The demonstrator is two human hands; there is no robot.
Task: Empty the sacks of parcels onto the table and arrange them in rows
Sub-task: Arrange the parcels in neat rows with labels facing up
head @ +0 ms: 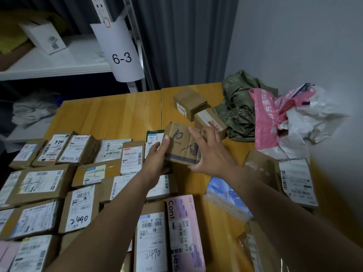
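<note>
Left grip (157,158) and right grip (211,154) grasp a brown purple-printed cardboard box (182,144) above the wooden worktop's (110,110) middle, with labelled parcel rows (39,183) filling its left side and loose parcels (294,179) and crumpled sacks (235,107) unsorted along its right edge.

A: What does the sign (121,57) on the shelf post say?
B: "6-3".
A: And the parcels?
B: The pink box (185,232) reads "Conti", and its label "502 602-12 B15". The near box (152,238) reads "501E M1 BS56" and a handwritten "2490". The left box (79,211) also has "2490". The right parcel (297,181) reads "502 602-12".
</note>
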